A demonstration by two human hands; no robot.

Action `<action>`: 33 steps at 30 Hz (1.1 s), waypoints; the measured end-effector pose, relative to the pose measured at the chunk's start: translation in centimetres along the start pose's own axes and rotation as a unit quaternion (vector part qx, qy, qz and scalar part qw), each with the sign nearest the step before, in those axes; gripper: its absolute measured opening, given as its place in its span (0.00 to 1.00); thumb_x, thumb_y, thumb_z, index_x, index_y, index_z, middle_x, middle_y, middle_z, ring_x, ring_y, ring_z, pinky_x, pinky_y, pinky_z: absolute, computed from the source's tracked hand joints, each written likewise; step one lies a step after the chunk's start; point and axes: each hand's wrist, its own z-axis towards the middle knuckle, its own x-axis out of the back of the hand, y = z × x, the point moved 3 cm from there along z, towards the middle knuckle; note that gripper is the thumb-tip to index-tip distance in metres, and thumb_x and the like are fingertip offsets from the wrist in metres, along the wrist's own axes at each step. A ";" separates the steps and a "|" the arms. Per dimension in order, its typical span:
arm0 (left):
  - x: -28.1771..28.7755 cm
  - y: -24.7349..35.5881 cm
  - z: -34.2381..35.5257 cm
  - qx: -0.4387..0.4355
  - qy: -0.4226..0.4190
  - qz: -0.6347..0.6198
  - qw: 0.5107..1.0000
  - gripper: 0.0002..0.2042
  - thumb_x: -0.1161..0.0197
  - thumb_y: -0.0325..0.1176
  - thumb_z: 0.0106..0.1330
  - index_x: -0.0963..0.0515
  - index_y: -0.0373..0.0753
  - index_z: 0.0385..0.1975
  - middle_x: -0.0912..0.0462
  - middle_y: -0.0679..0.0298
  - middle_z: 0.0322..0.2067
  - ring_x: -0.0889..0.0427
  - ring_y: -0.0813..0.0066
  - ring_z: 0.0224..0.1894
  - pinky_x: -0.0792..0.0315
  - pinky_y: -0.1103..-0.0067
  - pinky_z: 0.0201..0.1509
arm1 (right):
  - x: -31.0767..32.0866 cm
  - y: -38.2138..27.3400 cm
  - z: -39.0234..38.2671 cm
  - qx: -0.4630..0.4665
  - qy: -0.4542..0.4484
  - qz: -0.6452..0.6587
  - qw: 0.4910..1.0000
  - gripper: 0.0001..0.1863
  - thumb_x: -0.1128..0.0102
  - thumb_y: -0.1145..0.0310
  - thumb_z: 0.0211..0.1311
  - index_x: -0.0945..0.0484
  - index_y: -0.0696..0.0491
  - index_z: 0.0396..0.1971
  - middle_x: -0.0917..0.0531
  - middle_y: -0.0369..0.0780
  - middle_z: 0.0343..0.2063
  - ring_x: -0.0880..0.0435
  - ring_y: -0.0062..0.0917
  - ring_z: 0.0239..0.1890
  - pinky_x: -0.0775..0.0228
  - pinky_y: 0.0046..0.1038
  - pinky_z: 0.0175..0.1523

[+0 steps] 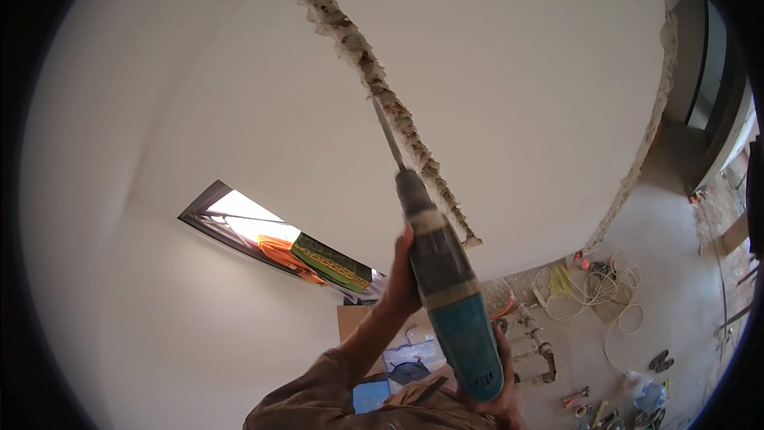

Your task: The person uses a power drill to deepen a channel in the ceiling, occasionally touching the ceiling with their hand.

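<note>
A rotary hammer [465, 342] with a teal rear housing and a dark front body points up at the white wall. Its long chisel bit [388, 131] meets the left edge of a rough groove [362, 56] cut into the plaster. My left hand [403, 275] is closed around the front body from the left, with the thumb up along its side. At the rear, my right hand [507, 362] grips the tool near its handle; most of those fingers are hidden behind the housing.
A window opening [247, 219] with orange and green cloth lies at left. On the floor at right are a coiled pale cable [609, 295], pipe fittings [545, 354], dark shoes [660, 361] and several loose tools. A broken plaster edge [656, 123] bounds the wall at right.
</note>
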 end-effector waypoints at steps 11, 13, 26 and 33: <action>-7.5 16.0 2.0 -0.119 -0.070 0.067 0.988 0.32 0.59 0.65 0.63 0.29 0.40 0.48 0.22 0.55 0.38 0.20 0.60 0.40 0.23 0.63 0.44 | -5.5 -8.6 9.8 0.259 -0.121 -0.088 0.954 0.61 0.26 0.68 0.42 0.67 0.55 0.67 0.44 0.52 0.60 0.32 0.39 0.59 0.35 0.36 0.60; -8.2 16.9 2.1 -0.129 -0.081 0.074 0.986 0.29 0.56 0.62 0.65 0.29 0.39 0.45 0.21 0.61 0.35 0.19 0.71 0.37 0.22 0.73 0.43 | -6.0 -9.7 10.2 0.289 -0.117 -0.098 0.945 0.60 0.26 0.67 0.43 0.67 0.55 0.67 0.43 0.52 0.60 0.32 0.39 0.60 0.34 0.36 0.60; -6.3 16.4 2.9 -0.098 -0.063 0.061 0.991 0.34 0.61 0.67 0.63 0.30 0.39 0.49 0.23 0.53 0.39 0.20 0.57 0.43 0.23 0.58 0.44 | -5.9 -8.9 10.7 0.320 -0.085 -0.107 0.938 0.55 0.33 0.70 0.45 0.63 0.60 0.66 0.45 0.52 0.61 0.35 0.39 0.61 0.37 0.35 0.62; -6.1 16.2 3.4 -0.105 -0.072 0.116 0.985 0.31 0.57 0.63 0.65 0.32 0.39 0.50 0.23 0.58 0.42 0.21 0.66 0.44 0.25 0.68 0.50 | -5.1 -6.3 12.7 0.306 -0.026 -0.068 0.949 0.58 0.25 0.61 0.35 0.54 0.62 0.66 0.37 0.52 0.60 0.36 0.37 0.62 0.45 0.34 0.65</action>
